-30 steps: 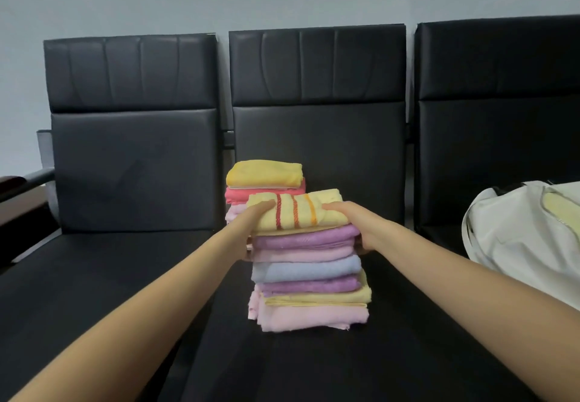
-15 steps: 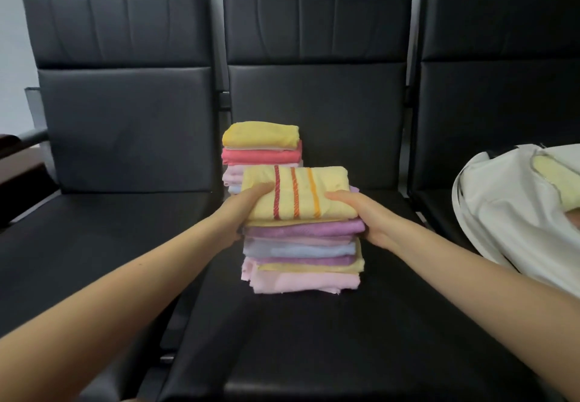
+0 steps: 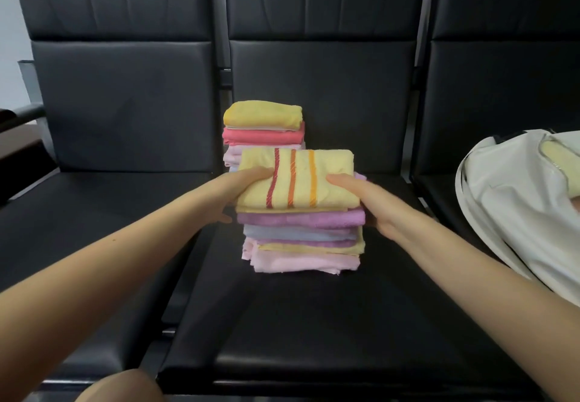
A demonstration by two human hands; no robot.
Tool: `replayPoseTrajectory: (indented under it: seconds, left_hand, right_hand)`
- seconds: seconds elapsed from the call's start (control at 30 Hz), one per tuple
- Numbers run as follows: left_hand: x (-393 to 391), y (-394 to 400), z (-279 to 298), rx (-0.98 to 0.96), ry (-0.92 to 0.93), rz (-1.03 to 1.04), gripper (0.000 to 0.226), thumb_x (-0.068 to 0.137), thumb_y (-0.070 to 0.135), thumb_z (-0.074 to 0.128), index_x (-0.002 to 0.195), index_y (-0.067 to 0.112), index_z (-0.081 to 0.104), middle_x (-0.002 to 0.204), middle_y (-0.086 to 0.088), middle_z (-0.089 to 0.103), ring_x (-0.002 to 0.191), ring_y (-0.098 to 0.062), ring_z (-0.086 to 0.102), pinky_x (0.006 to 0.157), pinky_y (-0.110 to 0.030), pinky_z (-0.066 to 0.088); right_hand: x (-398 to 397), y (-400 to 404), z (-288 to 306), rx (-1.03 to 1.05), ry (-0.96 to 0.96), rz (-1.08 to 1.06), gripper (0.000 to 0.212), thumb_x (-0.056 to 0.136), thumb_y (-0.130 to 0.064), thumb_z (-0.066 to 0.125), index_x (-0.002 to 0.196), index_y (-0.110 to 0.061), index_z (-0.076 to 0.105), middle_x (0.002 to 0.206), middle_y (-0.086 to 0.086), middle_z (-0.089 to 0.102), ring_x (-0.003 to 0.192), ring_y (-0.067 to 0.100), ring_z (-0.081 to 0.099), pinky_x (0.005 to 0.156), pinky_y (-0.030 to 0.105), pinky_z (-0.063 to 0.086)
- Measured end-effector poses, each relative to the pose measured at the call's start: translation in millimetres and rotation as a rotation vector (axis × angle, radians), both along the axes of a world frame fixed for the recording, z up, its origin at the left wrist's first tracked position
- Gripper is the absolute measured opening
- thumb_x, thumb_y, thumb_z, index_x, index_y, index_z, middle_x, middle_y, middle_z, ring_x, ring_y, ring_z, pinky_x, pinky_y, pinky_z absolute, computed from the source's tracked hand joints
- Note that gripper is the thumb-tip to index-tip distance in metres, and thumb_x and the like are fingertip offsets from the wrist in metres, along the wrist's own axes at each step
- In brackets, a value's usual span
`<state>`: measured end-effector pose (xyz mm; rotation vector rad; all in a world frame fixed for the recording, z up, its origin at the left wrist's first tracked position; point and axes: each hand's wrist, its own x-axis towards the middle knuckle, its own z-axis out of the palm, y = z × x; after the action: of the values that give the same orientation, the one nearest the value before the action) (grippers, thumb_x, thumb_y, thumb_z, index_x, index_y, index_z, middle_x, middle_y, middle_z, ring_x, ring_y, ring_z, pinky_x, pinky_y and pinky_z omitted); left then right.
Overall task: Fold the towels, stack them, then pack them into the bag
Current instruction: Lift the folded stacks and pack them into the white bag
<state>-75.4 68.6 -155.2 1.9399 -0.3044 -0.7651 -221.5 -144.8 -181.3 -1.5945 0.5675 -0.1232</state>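
Observation:
A stack of several folded towels (image 3: 301,241) sits on the middle black seat (image 3: 314,323). Its top towel (image 3: 298,182) is pale yellow with red and orange stripes. My left hand (image 3: 241,194) grips the left side of the upper towels, thumb on the striped one. My right hand (image 3: 361,200) grips the right side the same way, its fingers tucked under the purple layer. A second folded stack (image 3: 263,128), yellow and coral on top, stands just behind. A white bag (image 3: 518,207) lies on the right seat with a pale yellow towel (image 3: 558,157) inside.
Three black padded chairs stand in a row with high backrests (image 3: 320,87). The left seat (image 3: 78,222) holds nothing. A metal armrest (image 3: 22,116) juts out at far left. My knee (image 3: 122,386) shows at the bottom edge.
The camera has tilted down and come closer. Both hands stay clamped on the upper towels of the front stack, which now looks pressed flatter and squarer.

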Motion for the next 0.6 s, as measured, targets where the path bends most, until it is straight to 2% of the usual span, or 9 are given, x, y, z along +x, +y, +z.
replayPoseTrajectory:
  seconds: [0.07, 0.1, 0.2, 0.3, 0.37, 0.43, 0.47, 0.53, 0.6]
  left_hand:
    - [-4.0, 2.6, -10.4, 0.027, 0.097, -0.013, 0.095, 0.062, 0.070, 0.073, 0.142, 0.030, 0.040, 0.140, 0.000, 0.053, 0.129, -0.030, 0.049, 0.108, -0.060, 0.032]
    - [-4.9, 3.2, -16.7, -0.004, 0.188, -0.024, 0.093, 0.064, 0.066, 0.075, 0.142, 0.032, 0.038, 0.140, -0.002, 0.052, 0.129, -0.031, 0.047, 0.106, -0.063, 0.031]
    - [-5.0, 1.9, -29.3, -0.127, 0.377, -0.009, 0.094, 0.055, 0.056, 0.085, 0.136, 0.034, 0.042, 0.135, -0.007, 0.056, 0.125, -0.035, 0.049, 0.104, -0.065, 0.031]
    - [-2.9, -2.7, -30.6, -0.149, 0.372, 0.003, 0.086, 0.059, 0.055, 0.083, 0.132, 0.031, 0.046, 0.125, -0.006, 0.061, 0.113, -0.032, 0.057, 0.102, -0.060, 0.038]
    - [-4.7, -4.2, -26.7, -0.166, 0.424, -0.013, 0.071, 0.067, 0.053, 0.078, 0.126, 0.024, 0.051, 0.108, -0.008, 0.066, 0.091, -0.030, 0.063, 0.088, -0.048, 0.048]
    - [-3.4, -2.5, -24.9, -0.134, 0.449, -0.023, 0.070, 0.068, 0.055, 0.076, 0.124, 0.023, 0.050, 0.105, -0.010, 0.065, 0.086, -0.031, 0.060, 0.081, -0.046, 0.048]
    - [-3.1, -0.9, -24.3, -0.116, 0.458, -0.037, 0.074, 0.065, 0.056, 0.077, 0.125, 0.024, 0.049, 0.108, -0.010, 0.063, 0.089, -0.031, 0.059, 0.085, -0.048, 0.046]
    - [-4.4, 2.7, -24.6, -0.110, 0.485, -0.059, 0.080, 0.060, 0.058, 0.078, 0.124, 0.023, 0.047, 0.114, -0.010, 0.061, 0.104, -0.030, 0.056, 0.097, -0.051, 0.038]
    - [-9.3, 5.6, -27.8, -0.130, 0.487, -0.049, 0.084, 0.059, 0.061, 0.076, 0.128, 0.023, 0.044, 0.135, -0.009, 0.053, 0.126, -0.030, 0.044, 0.107, -0.052, 0.030]
  right_hand:
    - [-8.1, 3.4, -14.5, -0.026, 0.042, -0.002, 0.071, 0.067, -0.060, 0.077, 0.124, -0.021, 0.060, 0.113, 0.001, 0.069, 0.104, 0.016, 0.064, 0.081, 0.028, 0.049]
    - [-10.6, 6.1, -21.4, -0.027, 0.041, -0.011, 0.078, 0.064, -0.064, 0.077, 0.126, -0.019, 0.059, 0.113, 0.001, 0.069, 0.103, 0.015, 0.065, 0.077, 0.027, 0.048]
    - [-5.6, 9.1, -32.3, 0.011, 0.049, -0.104, 0.114, 0.040, -0.074, 0.078, 0.135, -0.018, 0.051, 0.118, 0.002, 0.067, 0.105, 0.019, 0.065, 0.082, 0.034, 0.052]
    - [-1.4, 7.3, -31.0, 0.076, 0.075, -0.152, 0.126, 0.038, -0.072, 0.081, 0.144, -0.021, 0.035, 0.131, 0.005, 0.055, 0.115, 0.024, 0.056, 0.091, 0.041, 0.050]
    - [-3.5, 11.0, -23.7, 0.209, 0.071, -0.088, 0.099, 0.053, -0.062, 0.084, 0.136, -0.023, 0.048, 0.125, 0.006, 0.062, 0.113, 0.023, 0.059, 0.088, 0.039, 0.050]
    - [-7.9, 14.4, -14.7, 0.286, 0.071, -0.019, 0.060, 0.071, -0.052, 0.078, 0.122, -0.025, 0.061, 0.117, 0.007, 0.068, 0.109, 0.023, 0.062, 0.088, 0.040, 0.050]
    - [-9.4, 15.8, -11.2, 0.295, 0.086, -0.005, 0.051, 0.074, -0.051, 0.075, 0.117, -0.025, 0.063, 0.113, 0.008, 0.069, 0.107, 0.024, 0.062, 0.087, 0.040, 0.051]
    - [-12.6, 19.3, -5.4, 0.309, 0.134, -0.027, 0.048, 0.074, -0.051, 0.075, 0.110, -0.023, 0.062, 0.110, 0.011, 0.066, 0.104, 0.028, 0.061, 0.085, 0.043, 0.050]
    - [-15.5, 23.6, -5.0, 0.345, 0.156, -0.051, 0.049, 0.071, -0.051, 0.078, 0.105, -0.020, 0.060, 0.109, 0.014, 0.064, 0.103, 0.031, 0.060, 0.088, 0.046, 0.049]
